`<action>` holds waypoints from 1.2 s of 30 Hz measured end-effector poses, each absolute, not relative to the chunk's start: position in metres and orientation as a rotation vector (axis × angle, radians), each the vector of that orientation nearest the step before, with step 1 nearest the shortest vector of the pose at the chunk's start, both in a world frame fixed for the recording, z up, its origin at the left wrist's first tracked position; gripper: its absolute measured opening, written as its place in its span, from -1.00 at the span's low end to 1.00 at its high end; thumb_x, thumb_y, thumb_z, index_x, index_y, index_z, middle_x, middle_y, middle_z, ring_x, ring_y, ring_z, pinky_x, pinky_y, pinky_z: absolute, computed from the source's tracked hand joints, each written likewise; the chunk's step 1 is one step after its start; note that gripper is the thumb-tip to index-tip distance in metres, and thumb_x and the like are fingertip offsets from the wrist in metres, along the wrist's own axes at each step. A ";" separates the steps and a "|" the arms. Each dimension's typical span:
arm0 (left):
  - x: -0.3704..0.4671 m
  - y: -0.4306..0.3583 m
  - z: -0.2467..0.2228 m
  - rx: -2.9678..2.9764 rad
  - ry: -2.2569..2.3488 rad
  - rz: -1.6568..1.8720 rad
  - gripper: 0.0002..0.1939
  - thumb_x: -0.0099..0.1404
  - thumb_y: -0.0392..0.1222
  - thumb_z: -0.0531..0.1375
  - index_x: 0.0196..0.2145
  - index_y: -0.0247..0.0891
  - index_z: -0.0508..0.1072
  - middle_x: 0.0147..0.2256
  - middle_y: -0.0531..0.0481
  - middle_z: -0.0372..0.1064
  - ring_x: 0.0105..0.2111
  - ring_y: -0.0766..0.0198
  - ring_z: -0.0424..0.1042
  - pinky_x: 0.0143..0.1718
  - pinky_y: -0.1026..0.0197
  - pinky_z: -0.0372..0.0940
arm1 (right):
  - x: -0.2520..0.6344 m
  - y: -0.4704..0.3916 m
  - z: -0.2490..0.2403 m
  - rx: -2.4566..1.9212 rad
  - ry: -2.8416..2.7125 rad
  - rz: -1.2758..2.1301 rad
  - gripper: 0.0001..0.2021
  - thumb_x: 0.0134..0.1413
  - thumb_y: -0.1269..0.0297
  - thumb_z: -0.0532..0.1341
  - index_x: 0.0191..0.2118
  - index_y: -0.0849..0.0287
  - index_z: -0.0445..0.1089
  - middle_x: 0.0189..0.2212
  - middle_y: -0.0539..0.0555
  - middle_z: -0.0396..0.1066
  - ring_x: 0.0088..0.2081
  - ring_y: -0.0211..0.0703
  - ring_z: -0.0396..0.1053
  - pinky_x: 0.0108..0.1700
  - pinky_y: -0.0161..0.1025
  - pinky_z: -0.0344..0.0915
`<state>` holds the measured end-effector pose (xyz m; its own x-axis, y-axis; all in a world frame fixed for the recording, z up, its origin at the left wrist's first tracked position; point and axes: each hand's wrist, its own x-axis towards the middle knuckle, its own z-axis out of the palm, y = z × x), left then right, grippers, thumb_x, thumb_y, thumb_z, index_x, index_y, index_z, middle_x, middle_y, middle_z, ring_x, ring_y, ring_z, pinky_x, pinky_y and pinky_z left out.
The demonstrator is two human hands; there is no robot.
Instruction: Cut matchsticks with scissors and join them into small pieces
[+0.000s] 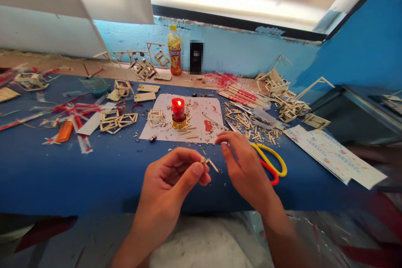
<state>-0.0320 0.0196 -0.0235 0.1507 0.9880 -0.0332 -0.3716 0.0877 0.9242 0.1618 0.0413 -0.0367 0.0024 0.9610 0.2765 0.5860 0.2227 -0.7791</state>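
Note:
My left hand (176, 184) is closed in a pinch, thumb against fingers, around a small bent wooden stick piece (213, 166). Its thin arm points down and right from the fingertips. To the right, my right hand (243, 165) hovers over the near right corner of a white sheet (197, 111), fingers loosely bent and thumb apart, with nothing visible held. Scissors with yellow and red handles (273, 161) lie just beyond its wrist. On the sheet, a lit red candle (178, 109) stands on a gold base, with short sticks (190, 129) and a small stick frame (155, 117) close by.
Cut stick bits (248, 123) are heaped right of the sheet. Stick frames (117, 121) and an orange lighter (64, 131) lie left. A drink bottle (174, 52) stands at the back wall. More frames (290, 100) and printed paper strips (336, 155) are at right.

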 end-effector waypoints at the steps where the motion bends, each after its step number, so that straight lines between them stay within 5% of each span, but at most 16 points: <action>1: -0.033 0.020 -0.025 0.953 0.851 1.220 -0.95 0.39 -0.22 0.40 -0.27 -0.11 0.67 -0.41 0.14 0.62 -0.41 0.45 0.58 -0.27 0.52 0.45 | 0.169 0.042 -0.039 -1.526 -1.645 0.509 -0.79 0.42 0.27 0.09 -0.27 0.09 0.40 -0.26 0.07 0.50 -0.12 -0.02 0.46 -0.04 -0.09 0.32; 6: -0.035 0.020 -0.030 0.972 0.859 1.232 -0.94 0.39 -0.20 0.39 -0.29 -0.11 0.67 -0.42 0.14 0.60 -0.41 0.43 0.57 -0.29 0.50 0.44 | 0.212 0.025 -0.046 -1.774 -1.551 0.414 -0.57 0.49 0.03 0.00 -0.45 0.05 0.24 -0.57 -0.06 0.29 -0.53 -0.15 0.24 -0.41 -0.18 0.10; 9: -0.035 0.020 -0.031 0.982 0.873 1.230 -0.94 0.38 -0.21 0.40 -0.29 -0.11 0.67 -0.41 0.14 0.61 -0.42 0.43 0.57 -0.30 0.49 0.44 | 0.235 0.016 -0.052 -1.841 -1.563 0.437 -0.63 0.38 -0.02 0.13 -0.41 0.06 0.37 -0.49 -0.01 0.43 -0.43 -0.10 0.38 -0.34 -0.19 0.24; 11: -0.034 0.021 -0.031 0.982 0.879 1.221 -0.94 0.38 -0.22 0.40 -0.30 -0.12 0.66 -0.41 0.13 0.61 -0.43 0.43 0.57 -0.31 0.49 0.43 | 0.248 0.015 -0.060 -1.885 -1.572 0.427 -0.74 0.26 0.01 0.21 -0.18 0.08 0.49 -0.22 0.10 0.57 -0.23 0.02 0.50 -0.15 -0.12 0.36; 13: -0.033 0.020 -0.031 0.968 0.879 1.212 -0.94 0.37 -0.22 0.40 -0.31 -0.13 0.66 -0.42 0.13 0.60 -0.43 0.42 0.57 -0.32 0.48 0.43 | 0.259 0.019 -0.069 -1.951 -1.582 0.390 -0.61 0.15 0.01 0.24 -0.03 0.16 0.50 -0.02 0.26 0.56 -0.05 0.21 0.50 0.04 0.07 0.35; 16: -0.030 0.019 -0.031 0.949 0.873 1.214 -0.94 0.36 -0.21 0.41 -0.31 -0.14 0.65 -0.42 0.11 0.59 -0.43 0.40 0.57 -0.33 0.46 0.44 | 0.269 0.026 -0.079 -2.057 -1.601 0.375 -0.61 0.08 0.00 0.26 -0.15 0.22 0.55 -0.14 0.36 0.57 -0.07 0.37 0.48 0.05 0.21 0.31; 24: -0.029 0.016 -0.020 1.007 0.900 1.255 -0.92 0.38 -0.23 0.39 -0.31 -0.13 0.65 -0.43 0.11 0.60 -0.39 0.38 0.58 -0.28 0.44 0.44 | 0.284 0.026 -0.079 -2.153 -1.423 0.538 -0.73 -0.05 0.01 0.43 -0.35 0.11 0.57 -0.48 0.12 0.57 -0.44 0.09 0.46 -0.36 -0.08 0.25; 31: -0.025 0.016 -0.019 1.002 0.919 1.306 -0.92 0.36 -0.22 0.41 -0.32 -0.09 0.66 -0.40 0.15 0.62 -0.35 0.40 0.61 -0.22 0.47 0.45 | 0.276 -0.009 -0.066 -1.655 -1.274 0.918 -0.53 0.19 -0.24 0.27 -0.06 0.07 0.41 -0.39 0.07 0.52 -0.48 -0.08 0.45 -0.47 -0.18 0.35; 34: -0.019 0.017 -0.015 1.018 0.932 1.317 -0.91 0.35 -0.21 0.42 -0.35 -0.08 0.66 -0.38 0.13 0.66 -0.33 0.37 0.62 -0.20 0.46 0.47 | 0.247 -0.024 -0.068 -1.433 -1.325 0.976 -0.43 0.19 -0.42 0.14 -0.15 0.03 0.40 -0.45 0.01 0.40 -0.55 -0.14 0.34 -0.54 -0.18 0.31; 36: -0.016 0.018 -0.010 1.052 0.944 1.326 -0.89 0.35 -0.22 0.42 -0.36 -0.07 0.67 -0.36 0.13 0.69 -0.31 0.36 0.64 -0.21 0.46 0.47 | 0.226 -0.031 -0.073 -1.350 -1.368 0.955 -0.51 0.25 -0.33 0.20 -0.17 0.05 0.46 -0.38 0.04 0.47 -0.45 -0.12 0.44 -0.43 -0.18 0.43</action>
